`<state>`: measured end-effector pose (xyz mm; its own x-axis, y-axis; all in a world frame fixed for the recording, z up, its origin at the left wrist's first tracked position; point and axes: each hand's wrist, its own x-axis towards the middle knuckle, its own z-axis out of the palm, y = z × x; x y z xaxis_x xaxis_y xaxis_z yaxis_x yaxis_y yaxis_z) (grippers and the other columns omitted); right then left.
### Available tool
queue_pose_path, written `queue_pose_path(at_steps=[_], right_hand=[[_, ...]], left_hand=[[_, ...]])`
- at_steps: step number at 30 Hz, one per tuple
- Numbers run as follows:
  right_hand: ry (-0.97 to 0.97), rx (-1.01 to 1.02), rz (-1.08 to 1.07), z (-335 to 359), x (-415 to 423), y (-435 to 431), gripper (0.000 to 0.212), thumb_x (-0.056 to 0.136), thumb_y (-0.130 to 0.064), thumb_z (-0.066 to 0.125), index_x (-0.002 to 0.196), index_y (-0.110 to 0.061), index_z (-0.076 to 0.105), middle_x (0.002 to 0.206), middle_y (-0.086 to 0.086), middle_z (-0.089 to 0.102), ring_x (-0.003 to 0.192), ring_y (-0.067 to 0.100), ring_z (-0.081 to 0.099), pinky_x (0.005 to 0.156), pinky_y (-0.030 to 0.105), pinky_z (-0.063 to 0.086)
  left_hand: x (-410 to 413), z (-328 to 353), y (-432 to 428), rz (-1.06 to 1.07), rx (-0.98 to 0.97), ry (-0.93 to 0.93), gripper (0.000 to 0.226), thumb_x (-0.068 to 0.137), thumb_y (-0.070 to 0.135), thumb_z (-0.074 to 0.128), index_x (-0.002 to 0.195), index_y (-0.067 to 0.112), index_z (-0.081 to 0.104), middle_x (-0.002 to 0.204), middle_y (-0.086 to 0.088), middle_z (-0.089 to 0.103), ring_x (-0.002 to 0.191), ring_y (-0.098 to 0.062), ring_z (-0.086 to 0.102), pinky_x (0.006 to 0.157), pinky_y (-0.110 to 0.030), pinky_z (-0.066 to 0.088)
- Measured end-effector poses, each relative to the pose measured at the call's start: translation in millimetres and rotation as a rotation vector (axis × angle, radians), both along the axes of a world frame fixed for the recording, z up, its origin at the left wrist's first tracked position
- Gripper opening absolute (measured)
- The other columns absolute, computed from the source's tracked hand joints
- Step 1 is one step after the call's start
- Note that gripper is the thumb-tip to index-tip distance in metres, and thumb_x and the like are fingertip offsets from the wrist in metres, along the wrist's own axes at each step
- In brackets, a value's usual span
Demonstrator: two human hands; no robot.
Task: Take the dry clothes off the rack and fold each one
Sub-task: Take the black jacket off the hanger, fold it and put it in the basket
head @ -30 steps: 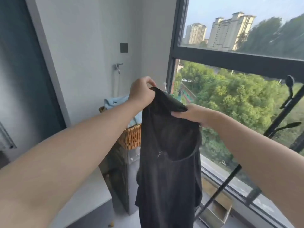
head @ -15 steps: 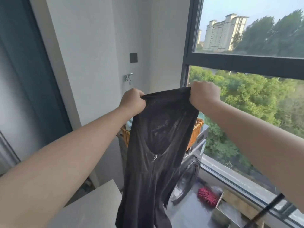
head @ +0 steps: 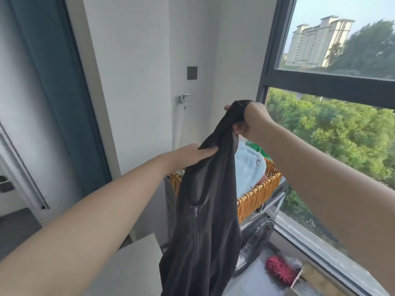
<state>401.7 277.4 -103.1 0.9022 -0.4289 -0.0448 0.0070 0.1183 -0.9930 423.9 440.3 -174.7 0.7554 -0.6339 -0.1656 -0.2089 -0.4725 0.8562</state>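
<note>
Holding a black sleeveless zip top (head: 205,242) up in the air, a person stands by a laundry corner; no rack is in view. At lower left lies a pale grey bench (head: 136,265). The left hand (head: 192,153) reaches forward, its grip closed on the garment's left edge, thumb over the cloth and fingers hidden behind it. The top hangs lengthwise, bunched narrow, with its zip pull midway down and its hem out of view below. Higher and to the right, the right hand (head: 251,119) has its grip clenched round the garment's uppermost part. Behind the top, a wicker basket (head: 258,197) holds a light blue cloth (head: 250,167). This looks like the start of folding this piece. The next move probably calls for matching the two halves, then doubling the cloth in the air or laying it on the bench.
</note>
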Motion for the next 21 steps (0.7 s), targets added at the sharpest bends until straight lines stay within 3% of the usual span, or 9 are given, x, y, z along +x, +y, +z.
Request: queue_pose_path(at_steps=[2,6,8,10,12,13,16,18,21], right_hand=[[-0.039,0.1,0.057,-1,5,3,0.034,0.092,0.006,0.029,0.085,0.002,0.061,0.067,0.005,0.069,0.047,0.018,0.052,0.042,0.02,0.04],[-0.045,0.054,0.129,-5,16,13,0.039,0.093,0.002,0.031,0.073,-0.003,0.064,0.049,0.008,0.06,0.048,0.023,0.047,0.051,0.027,0.042],[-0.068,0.022,0.225,-11,20,13,0.035,0.094,0.005,0.032,0.08,-0.002,0.063,0.06,0.011,0.06,0.048,0.021,0.056,0.05,0.026,0.05],[-0.085,0.003,0.42,-18,21,6,0.025,0.092,0.013,0.039,0.097,0.001,0.06,0.08,0.016,0.063,0.061,0.02,0.067,0.059,0.028,0.057],[-0.035,-0.066,0.53,-32,22,-5,0.036,0.086,0.017,0.051,0.118,0.002,0.048,0.102,0.021,0.064,0.085,0.027,0.068,0.078,0.034,0.057],[0.012,-0.179,0.492,-42,23,-4,0.045,0.085,0.015,0.054,0.126,0.0,0.042,0.108,0.021,0.061,0.089,0.028,0.066,0.08,0.037,0.056],[0.097,-0.533,0.436,-67,22,-1,0.039,0.091,0.0,0.055,0.128,0.002,0.044,0.099,0.015,0.058,0.077,0.021,0.059,0.069,0.032,0.051],[0.255,-0.689,0.675,-79,15,17,0.032,0.095,-0.02,0.054,0.123,-0.004,0.053,0.106,0.007,0.061,0.088,0.016,0.06,0.077,0.028,0.049],[0.442,-0.933,0.864,-98,10,59,0.047,0.09,-0.046,0.056,0.13,-0.02,0.052,0.12,-0.013,0.058,0.104,0.004,0.056,0.078,0.009,0.045]], left_hand=[[-7,-13,-3,-0.057,-0.04,0.004,0.031,0.093,0.047,0.048,0.117,0.028,0.05,0.107,0.013,0.062,0.101,-0.008,0.061,0.085,-0.02,0.05],[0,-36,-15,0.09,-0.065,-0.057,0.029,0.091,0.035,0.059,0.117,0.024,0.055,0.111,0.004,0.063,0.105,-0.017,0.061,0.097,-0.032,0.048],[6,-44,-17,0.218,-0.127,-0.043,0.02,0.09,0.031,0.06,0.106,0.019,0.062,0.102,0.0,0.067,0.099,-0.02,0.063,0.094,-0.034,0.05],[8,-46,-13,0.295,-0.248,-0.009,0.017,0.091,0.026,0.059,0.104,0.015,0.064,0.093,0.001,0.067,0.093,-0.02,0.064,0.084,-0.029,0.052],[7,-43,-6,0.377,-0.397,0.062,0.022,0.092,0.023,0.06,0.109,0.009,0.063,0.094,-0.002,0.068,0.09,-0.022,0.065,0.081,-0.03,0.053],[8,-42,5,0.411,-0.465,0.09,0.022,0.092,0.022,0.06,0.108,0.007,0.063,0.097,-0.007,0.068,0.091,-0.024,0.065,0.083,-0.033,0.053],[15,-31,25,0.488,-0.654,0.16,0.019,0.092,0.017,0.06,0.104,0.003,0.063,0.107,-0.02,0.066,0.099,-0.033,0.064,0.09,-0.042,0.052],[22,-23,45,0.517,-0.745,0.176,0.014,0.093,0.016,0.059,0.099,0.004,0.062,0.105,-0.019,0.065,0.101,-0.034,0.062,0.095,-0.047,0.049],[27,-11,76,0.538,-0.8,0.188,0.012,0.094,0.017,0.056,0.091,0.008,0.062,0.097,-0.014,0.065,0.096,-0.03,0.063,0.092,-0.042,0.05]])
